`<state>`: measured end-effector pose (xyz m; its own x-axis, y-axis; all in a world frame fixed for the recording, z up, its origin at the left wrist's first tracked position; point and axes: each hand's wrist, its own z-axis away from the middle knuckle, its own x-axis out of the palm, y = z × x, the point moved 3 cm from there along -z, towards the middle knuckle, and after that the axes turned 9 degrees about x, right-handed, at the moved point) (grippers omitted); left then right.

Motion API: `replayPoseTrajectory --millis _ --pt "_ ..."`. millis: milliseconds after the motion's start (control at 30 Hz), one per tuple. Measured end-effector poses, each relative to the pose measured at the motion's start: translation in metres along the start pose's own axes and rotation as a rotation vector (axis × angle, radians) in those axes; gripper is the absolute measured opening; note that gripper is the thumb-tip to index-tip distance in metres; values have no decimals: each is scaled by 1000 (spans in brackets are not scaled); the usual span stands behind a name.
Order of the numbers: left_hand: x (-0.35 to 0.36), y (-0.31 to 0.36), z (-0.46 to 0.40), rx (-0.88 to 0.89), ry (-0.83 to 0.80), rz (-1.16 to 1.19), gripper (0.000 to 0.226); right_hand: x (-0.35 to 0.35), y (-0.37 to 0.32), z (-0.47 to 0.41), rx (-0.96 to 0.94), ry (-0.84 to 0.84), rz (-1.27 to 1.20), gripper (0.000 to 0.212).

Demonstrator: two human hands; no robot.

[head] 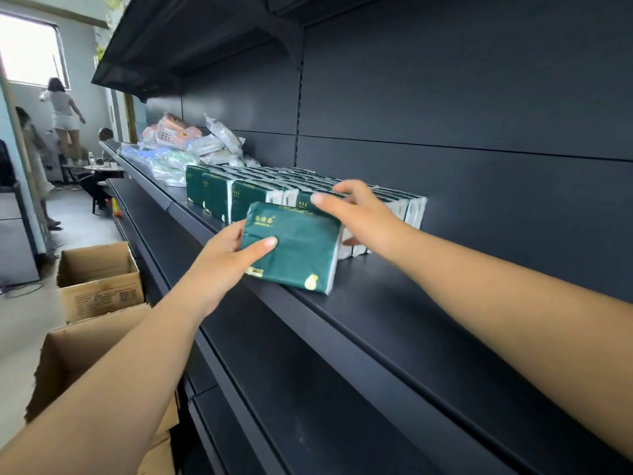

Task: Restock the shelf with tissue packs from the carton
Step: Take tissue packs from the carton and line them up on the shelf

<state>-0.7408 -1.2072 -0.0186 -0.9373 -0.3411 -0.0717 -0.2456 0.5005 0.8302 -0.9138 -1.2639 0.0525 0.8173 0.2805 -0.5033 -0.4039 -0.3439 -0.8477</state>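
A dark green tissue pack (301,248) stands tilted at the front edge of the dark shelf (394,310). My left hand (226,258) grips its left end, thumb across the front face. My right hand (359,214) reaches over the pack's right end with fingers straight, touching the top of the row of green tissue packs (239,192) that stands behind it. The carton (85,341) sits open on the floor at the lower left, partly hidden by my left arm.
A second open carton (99,279) stands on the floor further back. Plastic-wrapped goods (191,145) are piled at the shelf's far end. An upper shelf (191,39) overhangs. Lower shelves (308,406) run below. Several people stand in the room at the far left.
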Motion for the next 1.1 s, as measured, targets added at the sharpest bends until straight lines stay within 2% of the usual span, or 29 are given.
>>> replayPoseTrajectory --millis 100,200,300,367,433,567,667,933,1100 --pt "13 -1 -3 4 -19 -47 26 4 3 14 91 -310 112 43" --pt "16 -10 -2 25 -42 -229 39 -10 2 23 72 -383 171 44" --pt "19 -18 5 32 -83 -570 41 -23 0 21 72 -250 303 38" --pt "21 -21 10 20 -39 -697 35 -25 -1 15 80 -117 404 37" --pt "24 -21 12 6 -7 -691 30 -20 -1 7 69 -12 510 40" --pt "28 -22 10 -30 -66 -718 29 0 -3 -10 -53 168 813 45" --pt "29 -24 9 -28 -85 -719 30 15 -6 -23 -90 255 932 44" --pt "23 -24 8 25 -64 -694 26 33 -8 -41 -36 311 928 44" --pt "14 8 14 233 26 -750 26 26 -10 -11 -112 397 980 54"
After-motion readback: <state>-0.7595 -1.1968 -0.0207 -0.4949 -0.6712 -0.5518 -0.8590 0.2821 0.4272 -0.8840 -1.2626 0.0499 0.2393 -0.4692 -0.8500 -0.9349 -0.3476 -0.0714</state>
